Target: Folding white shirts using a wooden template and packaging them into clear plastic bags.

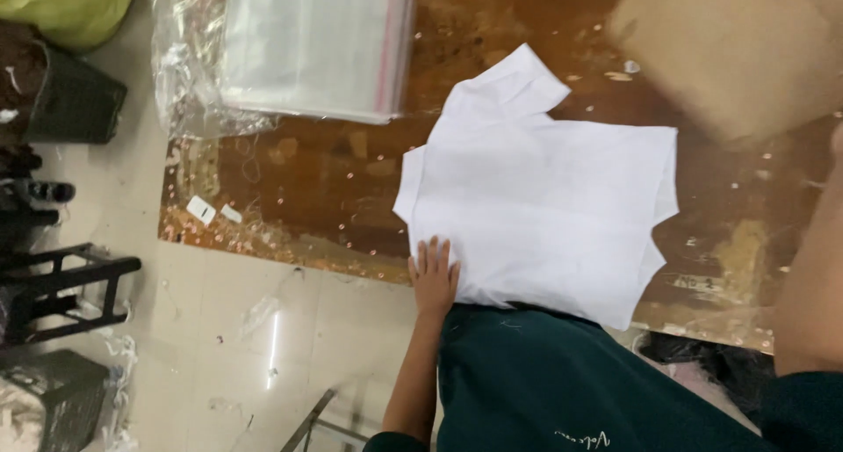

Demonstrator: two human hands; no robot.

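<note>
My left hand (pixel 434 276) lies flat, fingers spread, pressing the near-left corner of the white shirt (pixel 540 197), gripping nothing. The shirt is spread on the brown wooden surface (pixel 307 175), one sleeve pointing to twelve o'clock. My right forearm (pixel 812 276) shows at three o'clock; that grip is out of view. A stack of clear plastic bags (pixel 307 48) sits at eleven o'clock.

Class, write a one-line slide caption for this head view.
Left hand presses flat on a white shirt spread across a worn wooden table.
</note>
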